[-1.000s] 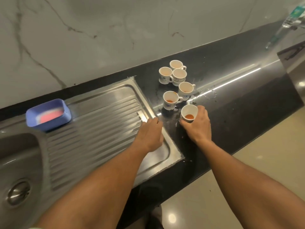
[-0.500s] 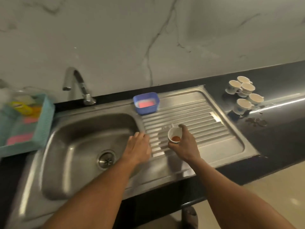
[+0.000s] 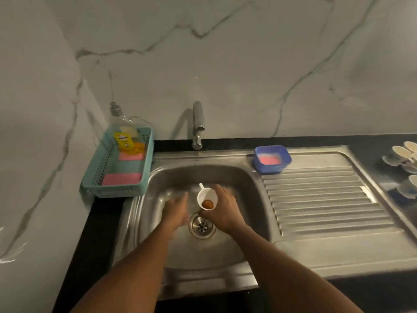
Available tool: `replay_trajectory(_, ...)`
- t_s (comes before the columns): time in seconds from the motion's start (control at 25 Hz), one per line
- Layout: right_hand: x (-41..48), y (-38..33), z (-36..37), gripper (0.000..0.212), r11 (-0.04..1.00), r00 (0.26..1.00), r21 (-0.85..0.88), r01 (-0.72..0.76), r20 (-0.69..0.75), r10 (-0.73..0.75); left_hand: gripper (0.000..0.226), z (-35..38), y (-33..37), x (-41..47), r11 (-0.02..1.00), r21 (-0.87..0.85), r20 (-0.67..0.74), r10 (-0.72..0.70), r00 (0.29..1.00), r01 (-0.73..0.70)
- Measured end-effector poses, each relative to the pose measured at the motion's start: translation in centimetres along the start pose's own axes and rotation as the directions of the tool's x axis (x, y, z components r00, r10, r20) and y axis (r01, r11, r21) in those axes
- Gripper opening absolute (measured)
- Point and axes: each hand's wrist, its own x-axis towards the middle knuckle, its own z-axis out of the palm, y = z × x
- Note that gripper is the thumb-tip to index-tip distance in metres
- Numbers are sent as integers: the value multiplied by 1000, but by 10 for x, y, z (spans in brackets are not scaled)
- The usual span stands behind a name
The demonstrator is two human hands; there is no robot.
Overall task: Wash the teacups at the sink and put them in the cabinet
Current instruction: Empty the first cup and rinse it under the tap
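Plainly, the left hand (image 3: 174,208) hangs over the sink (image 3: 203,276) basin, fingers loose and empty — blurred, so detail is lost. Just beside it the teacup (image 3: 207,198), tilted above the drain (image 3: 201,226) with brown dregs inside, sits in the curled fingers of the right hand (image 3: 226,212). It looks light, rigid, breakable, likely slick once wet; a grip round the body seems safest. Far right, the other teacups (image 3: 400,152) are cut off by the frame.

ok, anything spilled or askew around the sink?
Nothing spilled or broken. The teacup gripped by the right hand is tipped over the sink with brown dregs inside, and the soap bottle leans in the teal basket.
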Motion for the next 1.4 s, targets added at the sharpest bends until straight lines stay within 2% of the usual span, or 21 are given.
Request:
replay_trajectory(0.08,18,-20,12,62,1000,1000,11,21,0,-21,53,-2,10,8,953,-237,221,-135,966,187)
replay_trajectory(0.16,38,-31,18,55,999,999,21,31,-5,-31,58,-1,21,18,860,-422,351,-136,926,286)
replay_trajectory(0.24,58,-37,14,52,999,999,39,36,39,-38,51,1,35,31,773,-551,384,-99,918,314)
replay_trajectory(0.32,81,-39,1,52,996,990,58,71,121,-78,44,2,48,48,731,-614,364,-71,929,296)
replay_trajectory(0.4,112,-40,-12,58,996,992,81,42,118,-51,44,3,54,68,710,-638,350,-76,934,297)
replay_trajectory(0.52,161,-45,-25,48,997,999,-63,48,19,-47,44,7,53,86,698,-638,355,-108,929,325)
replay_trajectory(0.6,189,-50,-28,37,985,997,-157,74,50,-66,42,12,54,97,697,-630,369,-119,922,342)
replay_trajectory(0.72,220,-46,-28,25,986,997,-161,36,75,-24,42,20,55,107,691,-625,376,-141,916,363)
replay_trajectory(0.88,244,-38,-26,26,980,991,-171,99,110,-81,45,26,53,117,677,-626,378,-173,910,388)
replay_trajectory(1.0,258,-37,-19,25,952,972,-237,193,178,-153,50,28,49,122,670,-624,376,-193,906,402)
replay_trajectory(1.08,263,-38,-14,26,941,967,-270,204,204,-151,53,28,46,124,664,-627,378,-197,904,407)
replay_trajectory(1.24,258,-45,-12,38,969,983,-210,134,152,-103,55,28,40,126,670,-619,389,-192,901,410)
replay_trajectory(1.4,237,-44,-8,12,1000,999,10,8,-48,-7,53,27,37,127,676,-615,388,-189,902,406)
